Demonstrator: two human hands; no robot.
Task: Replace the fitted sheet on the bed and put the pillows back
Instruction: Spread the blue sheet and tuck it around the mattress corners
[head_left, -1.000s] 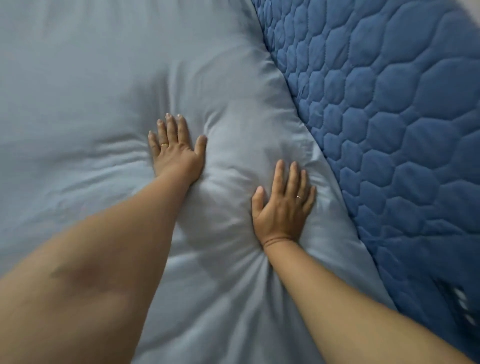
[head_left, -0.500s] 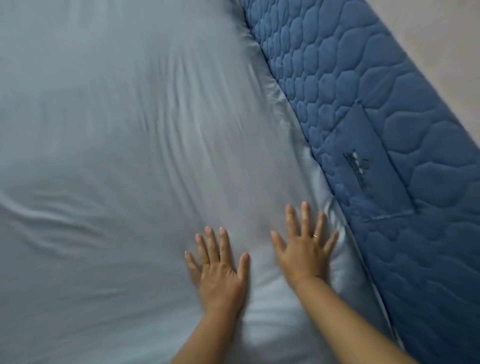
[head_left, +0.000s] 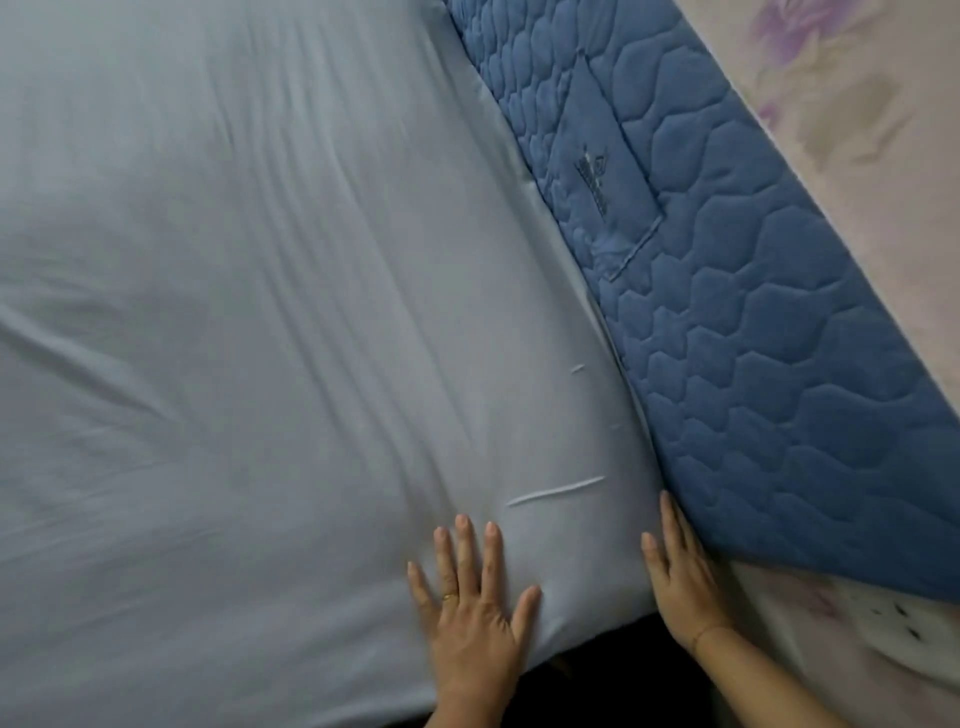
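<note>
Left hand (head_left: 470, 603), flat and spread, pins the fitted sheet (head_left: 260, 312); right hand (head_left: 683, 577), straight-fingered and empty, should push the edge down beside the quilted pad (head_left: 753, 364).

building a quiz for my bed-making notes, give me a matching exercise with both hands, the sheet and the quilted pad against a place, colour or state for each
Column one:
1. left hand
2. right hand
3. sheet
4. pad

Column two:
a. dark blue, quilted
b. flat on the sheet, ring on one finger
c. light blue, creased
d. fingers straight along the seam where sheet meets pad

Pairs: 1-b, 2-d, 3-c, 4-a
</note>
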